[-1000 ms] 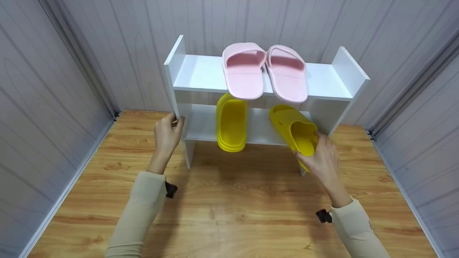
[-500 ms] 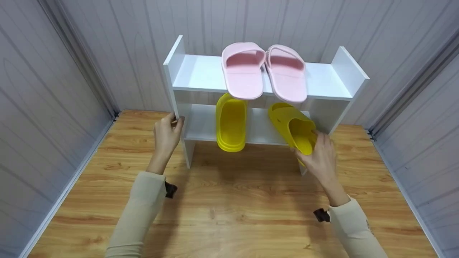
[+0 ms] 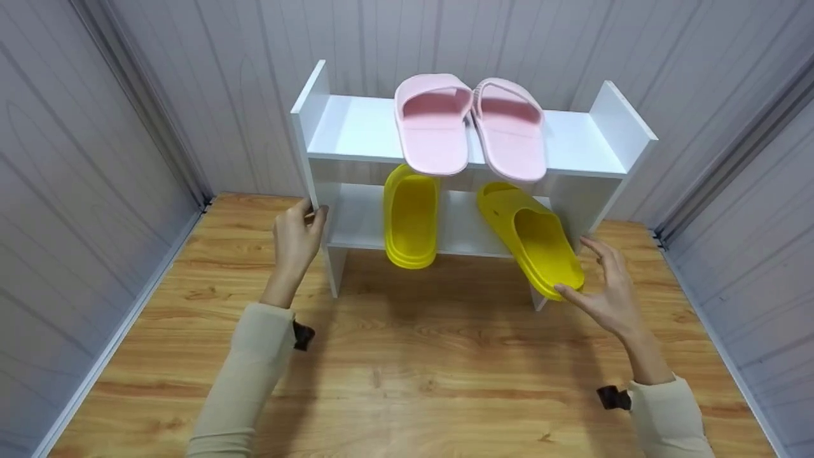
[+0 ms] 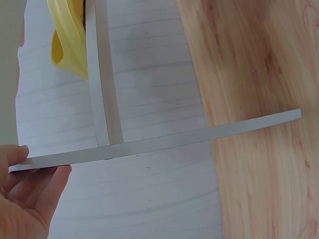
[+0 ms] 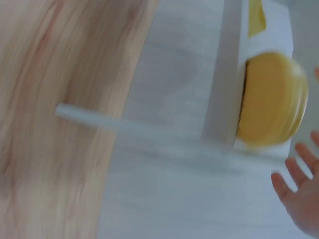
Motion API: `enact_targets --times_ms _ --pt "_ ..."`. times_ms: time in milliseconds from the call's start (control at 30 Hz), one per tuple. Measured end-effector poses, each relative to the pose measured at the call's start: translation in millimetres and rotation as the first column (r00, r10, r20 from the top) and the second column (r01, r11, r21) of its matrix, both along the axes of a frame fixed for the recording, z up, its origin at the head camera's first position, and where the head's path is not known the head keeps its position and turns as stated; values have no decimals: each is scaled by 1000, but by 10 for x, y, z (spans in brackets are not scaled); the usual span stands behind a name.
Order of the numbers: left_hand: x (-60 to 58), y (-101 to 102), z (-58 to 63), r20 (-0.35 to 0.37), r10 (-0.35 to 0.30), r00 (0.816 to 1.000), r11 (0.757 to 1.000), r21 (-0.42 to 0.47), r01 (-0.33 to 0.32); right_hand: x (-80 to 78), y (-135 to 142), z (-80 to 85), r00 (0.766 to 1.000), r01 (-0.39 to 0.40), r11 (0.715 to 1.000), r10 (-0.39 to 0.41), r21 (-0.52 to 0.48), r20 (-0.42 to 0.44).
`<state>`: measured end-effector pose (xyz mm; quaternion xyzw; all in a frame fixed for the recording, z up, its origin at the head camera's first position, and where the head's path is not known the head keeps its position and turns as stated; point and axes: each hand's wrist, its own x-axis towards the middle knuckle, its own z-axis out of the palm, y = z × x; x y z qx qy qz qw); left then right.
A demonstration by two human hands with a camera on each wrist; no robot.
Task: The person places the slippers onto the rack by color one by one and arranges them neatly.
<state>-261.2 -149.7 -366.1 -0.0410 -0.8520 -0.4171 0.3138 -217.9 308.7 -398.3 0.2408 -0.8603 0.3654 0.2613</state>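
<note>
A white two-tier shoe rack (image 3: 362,127) stands against the wall. My left hand (image 3: 294,242) pinches the front edge of its left side panel (image 4: 169,141), thumb on one face and fingers on the other. Two yellow slippers rest on the lower tier: the left slipper (image 3: 411,226) points straight back, and the right slipper (image 3: 552,257) lies slanted, its heel jutting past the shelf edge. Beside that heel is my right hand (image 3: 609,299), fingers spread and holding nothing, thumb tip right at the heel. In the right wrist view its fingers (image 5: 296,172) are stretched out near the yellow heel.
On the upper tier sit two pink slippers (image 3: 435,143), side by side, overhanging the front. Wood-look floor (image 3: 413,381) lies before the rack. Pale panelled walls (image 3: 82,191) close in the left, right and back.
My right hand has let go of the right yellow slipper and drawn back to the right, its fingers spreading. Before that the slipper moved slightly back. My left hand stays on the panel.
</note>
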Motion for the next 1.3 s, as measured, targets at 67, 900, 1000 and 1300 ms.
enact_targets --times_ms 67,900,1000,1300 --pt "-1 1 2 -1 1 1000 1000 1 -1 13 95 -63 998 -17 1000 18 -21 61" --pt "9 10 13 25 11 1000 1000 17 -11 61 -235 -112 937 -157 959 221 -238 270" --pt "7 8 12 26 12 1000 1000 17 -13 57 -314 -142 951 -152 958 209 -245 228" --pt "14 0 13 3 -13 1000 1000 -8 13 68 -581 -241 952 -97 926 194 -365 239"
